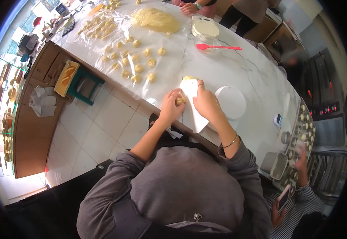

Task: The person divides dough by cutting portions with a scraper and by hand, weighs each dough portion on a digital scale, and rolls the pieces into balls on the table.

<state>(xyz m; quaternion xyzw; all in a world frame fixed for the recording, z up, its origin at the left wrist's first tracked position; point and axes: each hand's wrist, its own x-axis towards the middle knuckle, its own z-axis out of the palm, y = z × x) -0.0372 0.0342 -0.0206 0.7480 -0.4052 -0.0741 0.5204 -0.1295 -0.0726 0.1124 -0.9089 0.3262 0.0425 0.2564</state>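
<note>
At the near edge of the marble table, my left hand (pixel 171 106) has its fingers curled round a small piece of yellow dough (pixel 179 99). My right hand (pixel 206 102) grips a flat white dough scraper (pixel 193 109) along its right side. Past the scraper's far end, a bit of yellow dough (pixel 188 78) shows, partly hidden by it. Right beside my right hand stands a round white dish (pixel 230 102). Small dough balls (pixel 138 68) lie in loose rows to the left, on plastic film.
Further back are a large dough slab (pixel 155 20), a kitchen scale (pixel 205 27) and a red spatula (pixel 219 47) across a clear bowl. A timer (pixel 277 120) and trays of small tins (pixel 297 139) sit at right. Another person's hand holds a phone (pixel 283 198). A green stool (pixel 84 85) stands left.
</note>
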